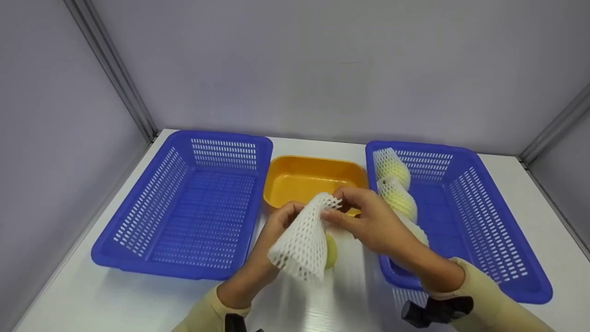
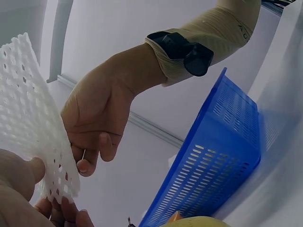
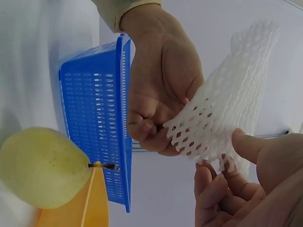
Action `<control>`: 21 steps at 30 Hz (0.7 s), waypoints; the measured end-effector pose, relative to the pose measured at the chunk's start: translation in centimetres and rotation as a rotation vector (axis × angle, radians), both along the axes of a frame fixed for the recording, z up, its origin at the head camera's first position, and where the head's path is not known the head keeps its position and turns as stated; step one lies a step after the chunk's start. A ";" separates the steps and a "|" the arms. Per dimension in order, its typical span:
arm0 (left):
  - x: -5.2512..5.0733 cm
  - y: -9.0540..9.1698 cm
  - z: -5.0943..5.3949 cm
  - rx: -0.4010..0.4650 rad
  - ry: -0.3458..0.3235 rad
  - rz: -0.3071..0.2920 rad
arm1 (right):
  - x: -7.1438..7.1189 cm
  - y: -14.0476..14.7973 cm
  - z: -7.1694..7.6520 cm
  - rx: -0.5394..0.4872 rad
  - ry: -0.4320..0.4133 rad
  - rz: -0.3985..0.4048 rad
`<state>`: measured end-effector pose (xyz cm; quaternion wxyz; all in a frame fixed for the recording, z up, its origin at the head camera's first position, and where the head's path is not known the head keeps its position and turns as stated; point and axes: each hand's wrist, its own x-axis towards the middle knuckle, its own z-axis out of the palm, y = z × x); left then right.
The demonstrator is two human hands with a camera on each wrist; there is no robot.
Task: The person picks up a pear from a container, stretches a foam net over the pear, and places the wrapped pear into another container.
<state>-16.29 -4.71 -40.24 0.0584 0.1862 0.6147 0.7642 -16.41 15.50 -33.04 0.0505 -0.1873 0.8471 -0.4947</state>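
Both hands hold a white foam fruit net [image 1: 302, 240] above the table. My left hand [image 1: 272, 235] grips its side, the thumb [image 2: 38, 170] lying on the mesh and fingertips showing beyond its edge. With thumb and fingers, my right hand [image 1: 375, 221] pinches the narrow upper end. The net's wide end hangs toward me and looks hollow. A bare yellow-green pear [image 3: 45, 168] with a dark stem stands on the table below the hands; in the head view the net partly hides it.
A blue basket [image 1: 184, 272] with nothing visible inside stands at left. Another blue basket [image 1: 516, 235] at right holds several net-wrapped pears [image 1: 400, 200] along its left side. Between them sits an orange tub [image 1: 318, 161]. Grey walls [image 1: 322, 69] enclose the table.
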 end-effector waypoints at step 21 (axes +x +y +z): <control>0.7 -0.2 1.5 -0.455 0.039 0.103 | 5.0 -2.8 -8.4 -0.597 -0.457 -0.294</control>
